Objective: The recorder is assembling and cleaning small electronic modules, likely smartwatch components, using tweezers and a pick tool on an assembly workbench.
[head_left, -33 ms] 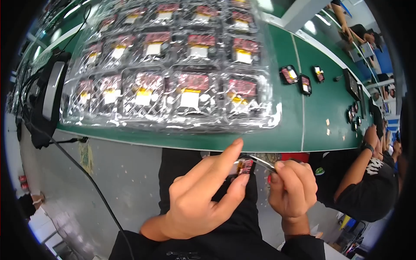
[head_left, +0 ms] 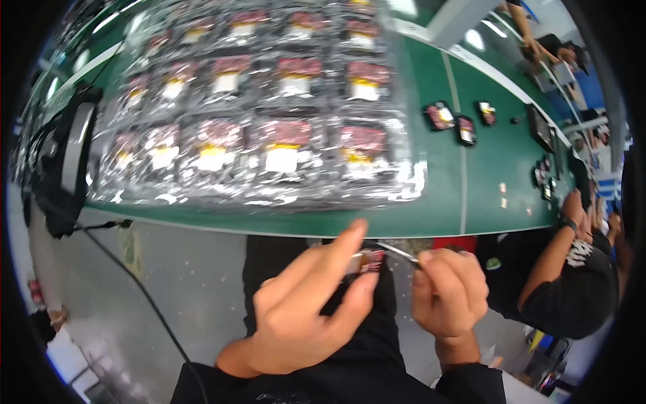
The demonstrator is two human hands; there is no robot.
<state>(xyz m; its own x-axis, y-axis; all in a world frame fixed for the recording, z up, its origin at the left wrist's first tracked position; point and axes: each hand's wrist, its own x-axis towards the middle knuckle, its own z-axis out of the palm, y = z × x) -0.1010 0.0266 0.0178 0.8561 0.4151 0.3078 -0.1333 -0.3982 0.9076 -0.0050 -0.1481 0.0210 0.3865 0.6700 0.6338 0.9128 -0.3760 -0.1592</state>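
Over my lap, just off the table's near edge, my left hand (head_left: 306,306) is closed around a small electronic module (head_left: 370,261). A dark red circuit board shows between thumb and forefinger, and the rest of the module is hidden by the fingers. My right hand (head_left: 449,293) pinches a pair of metal tweezers (head_left: 398,253). Their tips lie at the module's upper edge; whether they touch it I cannot tell. Beyond my hands, a clear plastic tray (head_left: 262,198) holds several similar modules with red boards, yellow strips and white blocks.
The green table (head_left: 437,209) carries several loose modules (head_left: 465,130) right of the tray. Farther right is a cluster of small dark parts (head_left: 544,176). A black cable (head_left: 145,296) hangs at left. A person in a black cap (head_left: 572,306) works close on my right.
The whole view has shifted slightly, so the tray, table and hands appear a little farther left and more blurred. Both hands keep their grips.
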